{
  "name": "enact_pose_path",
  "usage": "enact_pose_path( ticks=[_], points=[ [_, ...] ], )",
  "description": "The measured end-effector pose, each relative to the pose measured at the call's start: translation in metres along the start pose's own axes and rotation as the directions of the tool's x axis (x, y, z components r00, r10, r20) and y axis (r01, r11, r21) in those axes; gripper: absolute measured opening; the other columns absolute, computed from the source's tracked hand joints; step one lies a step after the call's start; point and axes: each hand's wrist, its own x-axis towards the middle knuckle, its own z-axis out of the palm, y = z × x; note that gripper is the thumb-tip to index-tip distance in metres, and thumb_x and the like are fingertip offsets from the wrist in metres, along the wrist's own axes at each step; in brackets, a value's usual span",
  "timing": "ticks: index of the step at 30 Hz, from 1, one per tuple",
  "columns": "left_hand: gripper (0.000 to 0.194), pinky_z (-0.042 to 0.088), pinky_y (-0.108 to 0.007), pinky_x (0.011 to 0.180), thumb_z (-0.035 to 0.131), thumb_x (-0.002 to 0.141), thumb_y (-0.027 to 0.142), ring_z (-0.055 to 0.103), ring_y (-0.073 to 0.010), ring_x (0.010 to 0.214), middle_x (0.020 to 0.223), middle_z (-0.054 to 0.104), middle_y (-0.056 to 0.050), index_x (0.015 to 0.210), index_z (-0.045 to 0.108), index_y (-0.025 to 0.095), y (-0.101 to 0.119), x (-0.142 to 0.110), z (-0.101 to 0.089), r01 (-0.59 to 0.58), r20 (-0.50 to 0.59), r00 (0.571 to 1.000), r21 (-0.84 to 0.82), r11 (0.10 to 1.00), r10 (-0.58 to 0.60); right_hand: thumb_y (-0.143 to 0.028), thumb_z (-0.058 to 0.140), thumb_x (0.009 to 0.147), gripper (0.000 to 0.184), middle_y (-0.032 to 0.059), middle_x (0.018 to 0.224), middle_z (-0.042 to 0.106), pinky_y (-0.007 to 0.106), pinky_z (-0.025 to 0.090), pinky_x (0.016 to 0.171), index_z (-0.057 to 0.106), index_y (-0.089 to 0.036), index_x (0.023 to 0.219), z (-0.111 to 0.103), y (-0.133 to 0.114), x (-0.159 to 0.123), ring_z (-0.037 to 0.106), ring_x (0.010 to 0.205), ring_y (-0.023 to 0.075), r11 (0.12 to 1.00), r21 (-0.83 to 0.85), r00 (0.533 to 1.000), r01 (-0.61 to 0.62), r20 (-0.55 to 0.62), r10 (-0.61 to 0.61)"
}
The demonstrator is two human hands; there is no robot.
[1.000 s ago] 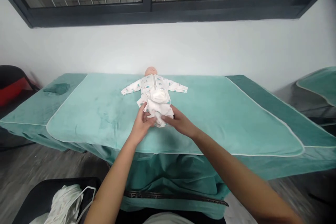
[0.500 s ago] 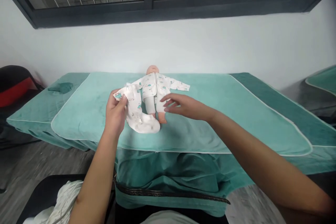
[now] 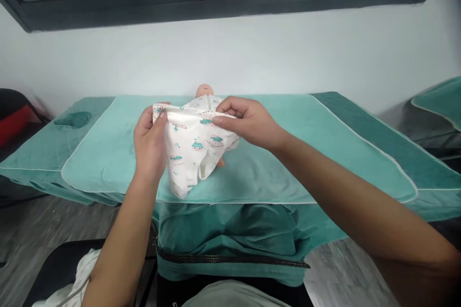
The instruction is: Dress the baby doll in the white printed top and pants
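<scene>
Stretched between my two hands is a pair of white baby pants with teal and red prints, its waistband along the top. My left hand pinches the waistband's left end between thumb and fingers. My right hand grips the band farther right, thumb in front. Behind the pants a baby doll lies on its back, head toward the wall. Its printed white jacket shows only at the chest. The pants and my right hand hide most of its body; a bit of one foot peeks out below.
The doll lies on a bed with a light teal cover against a white wall. A dark teal cloth hangs over the front edge. At lower left, a black chair holds white fabric. A red-and-black chair stands left of the bed.
My right hand, formerly open over the doll's legs, has taken hold of the waistband. The pants, bunched in my left hand before, are now spread wide in front of the doll.
</scene>
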Motion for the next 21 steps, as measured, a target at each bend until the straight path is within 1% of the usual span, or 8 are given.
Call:
enact_pose_path(
  ticks=[5,8,11,12,14,16,17,21],
  points=[
    [0.048,0.052,-0.041,0.104,0.085,0.077,0.038,0.062,-0.0264,0.123,0.119,0.068,-0.005,0.119,0.067,0.025,0.008,0.001,0.011,-0.082,0.124,0.989,0.053,0.995,0.075,-0.047,0.077,0.084,0.031,0.0003,0.090,0.059,0.026,0.045,0.077,0.063,-0.020,0.086,0.009,-0.018,0.015,0.058,0.095,0.0172,0.995,0.093,0.999,0.024,0.027,-0.026],
    [0.045,0.054,-0.038,0.097,0.088,0.072,0.036,0.065,-0.0270,0.112,0.104,0.069,-0.003,0.109,0.069,0.021,0.011,-0.002,0.017,-0.020,0.247,0.969,0.147,0.989,-0.017,-0.046,0.073,0.088,0.029,-0.0008,0.092,0.059,0.025,0.045,0.078,0.062,-0.019,0.088,0.017,-0.026,0.023,0.059,0.096,0.0156,0.990,0.138,0.999,0.026,0.041,-0.032],
    [0.028,0.055,-0.030,0.082,0.084,0.076,0.034,0.066,-0.0194,0.089,0.086,0.066,0.000,0.095,0.069,0.019,0.008,-0.002,0.010,-0.017,0.230,0.973,0.231,0.973,-0.037,-0.049,0.075,0.087,0.032,-0.0024,0.084,0.060,0.024,0.046,0.073,0.064,-0.019,0.090,0.016,-0.024,0.023,0.062,0.086,0.0135,0.988,0.153,0.989,-0.001,0.145,-0.021],
    [0.024,0.054,-0.027,0.076,0.082,0.077,0.033,0.065,-0.0166,0.082,0.081,0.064,0.002,0.092,0.067,0.019,0.006,-0.001,0.007,-0.027,0.197,0.980,0.215,0.976,-0.016,-0.048,0.078,0.084,0.032,-0.0028,0.081,0.061,0.023,0.047,0.070,0.066,-0.019,0.089,0.014,-0.022,0.022,0.063,0.081,0.0133,0.992,0.126,0.968,-0.024,0.252,-0.009],
    [0.021,0.052,-0.024,0.067,0.080,0.077,0.031,0.062,-0.0131,0.072,0.076,0.059,0.003,0.088,0.065,0.020,0.001,0.000,0.001,-0.019,0.136,0.991,0.133,0.991,0.001,-0.045,0.085,0.076,0.031,-0.0035,0.071,0.062,0.023,0.046,0.061,0.070,-0.019,0.081,0.010,-0.016,0.017,0.061,0.068,0.0129,0.997,0.018,0.861,-0.071,0.506,0.052],
    [0.021,0.052,-0.023,0.065,0.079,0.078,0.032,0.061,-0.0126,0.069,0.073,0.058,0.003,0.087,0.064,0.021,-0.003,-0.001,0.000,0.062,0.136,0.988,0.055,0.997,-0.069,-0.043,0.086,0.075,0.030,-0.0034,0.063,0.061,0.024,0.043,0.054,0.070,-0.019,0.070,0.008,-0.010,0.011,0.058,0.058,0.0123,0.992,-0.077,0.766,-0.105,0.629,0.130],
    [0.021,0.053,-0.024,0.065,0.078,0.080,0.035,0.062,-0.0133,0.070,0.073,0.058,0.003,0.087,0.064,0.021,-0.005,-0.001,0.001,0.122,0.159,0.979,0.027,0.992,-0.125,-0.044,0.084,0.077,0.030,-0.0029,0.061,0.061,0.024,0.043,0.053,0.070,-0.019,0.068,0.008,-0.008,0.009,0.057,0.056,0.0123,0.988,-0.084,0.770,-0.131,0.619,0.155],
    [0.032,0.058,-0.030,0.073,0.075,0.085,0.050,0.069,-0.0194,0.082,0.080,0.064,-0.001,0.091,0.067,0.020,-0.010,-0.006,0.009,0.292,0.240,0.931,-0.030,0.956,-0.277,-0.050,0.075,0.087,0.030,0.0006,0.072,0.068,0.027,0.049,0.058,0.073,-0.020,0.082,0.013,0.001,0.007,0.064,0.064,0.0156,0.964,0.136,0.929,-0.229,0.326,0.175]
  ],
)
